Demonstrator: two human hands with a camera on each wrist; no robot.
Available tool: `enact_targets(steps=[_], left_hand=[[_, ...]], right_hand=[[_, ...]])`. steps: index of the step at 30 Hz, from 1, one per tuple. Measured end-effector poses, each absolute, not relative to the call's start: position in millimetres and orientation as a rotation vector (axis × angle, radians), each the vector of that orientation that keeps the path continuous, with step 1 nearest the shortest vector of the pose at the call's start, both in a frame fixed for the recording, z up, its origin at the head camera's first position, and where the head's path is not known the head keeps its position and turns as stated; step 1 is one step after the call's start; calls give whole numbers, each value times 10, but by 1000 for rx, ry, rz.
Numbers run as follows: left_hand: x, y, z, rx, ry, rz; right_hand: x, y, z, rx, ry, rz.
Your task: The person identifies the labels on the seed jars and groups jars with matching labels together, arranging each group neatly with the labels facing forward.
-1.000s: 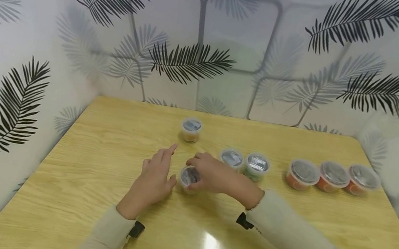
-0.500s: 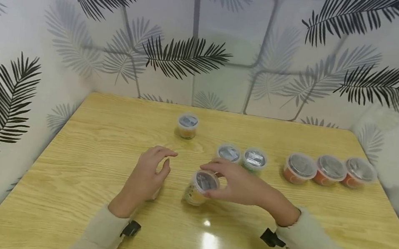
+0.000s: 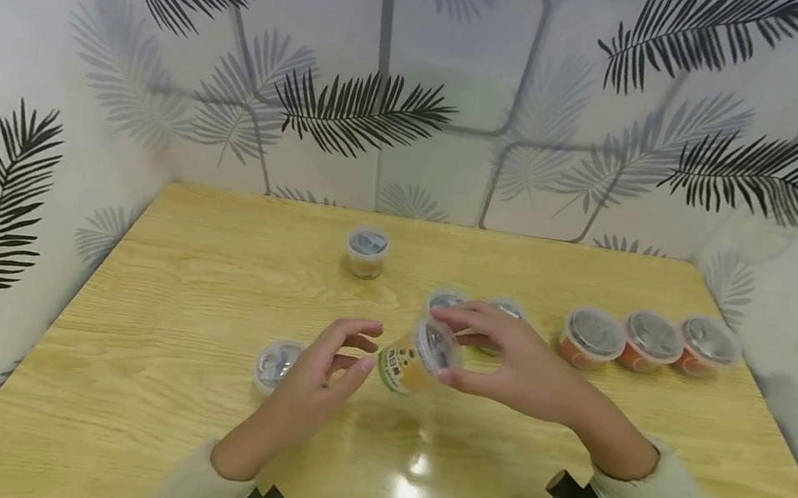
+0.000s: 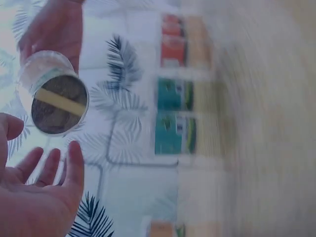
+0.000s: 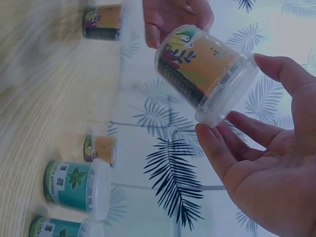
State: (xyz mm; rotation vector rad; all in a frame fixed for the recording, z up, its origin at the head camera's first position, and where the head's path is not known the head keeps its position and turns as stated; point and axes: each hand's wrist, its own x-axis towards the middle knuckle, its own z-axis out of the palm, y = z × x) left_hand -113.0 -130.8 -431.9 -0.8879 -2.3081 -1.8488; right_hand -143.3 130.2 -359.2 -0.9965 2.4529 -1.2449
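A small clear-lidded plastic tub with an orange label (image 3: pixel 405 361) is held off the table, tilted with its lid to the right. My right hand (image 3: pixel 530 367) grips it by the lid rim, thumb on one side and fingers on the other. Close to the tub's base is my left hand (image 3: pixel 322 373), its fingers loosely bent and nothing in its grasp. The left wrist view shows a gap between this left hand (image 4: pixel 42 200) and the tub's dark lid (image 4: pixel 59 104). Another lidded tub (image 3: pixel 275 363) stands just left of the left hand, partly covered by it.
An orange-labelled tub (image 3: pixel 366 253) stands towards the back of the wooden table (image 3: pixel 199 273). Two teal tubs (image 5: pixel 71 185) are partly hidden behind my right hand in the head view. Three red tubs (image 3: pixel 651 343) form a row at the right. A leaf-patterned wall (image 3: pixel 440 170) closes the back.
My right hand has lifted the orange tub from the table and tipped it sideways, moving right. My left hand has moved towards it, uncovering the tub at its left.
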Motion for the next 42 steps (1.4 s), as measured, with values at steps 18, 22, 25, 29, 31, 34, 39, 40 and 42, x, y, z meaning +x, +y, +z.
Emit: enact_targets(steps=[18, 22, 25, 29, 31, 34, 39, 40, 42], left_hand=[[-878, -1246, -4369, -573, -1715, -2983], [-886, -1257, -4369, -560, -1740, -2899], [-892, -1259, -4365, -547, -1794, -2825], [-897, -1256, -4352, -578, -1861, -2716], [-899, -1251, -4345, -604, -1868, -2665], [-906, -1241, -4345, -630, -1853, -2614], [-912, -1236, -4365, -677, -1806, -2565], [-907, -1240, -4372, -692, -1791, -2560], [-893, -1254, -4389, -724, -1764, -2550]], right_hand=[[-1371, 1158, -3603, -1106, 2176, -1465], [-1375, 1156, -3614, -1073, 2201, -1447], [-1376, 1151, -3623, -1051, 2220, -1439], [-1384, 1130, -3613, -1048, 2234, -1449], [-1386, 1121, -3600, -1037, 2242, -1450], [-1382, 1110, -3578, -1024, 2255, -1452], [-1361, 1080, -3558, -1008, 2261, -1479], [-1354, 1073, -3556, -1001, 2256, -1485], [-1339, 1058, -3556, -979, 2245, -1485]])
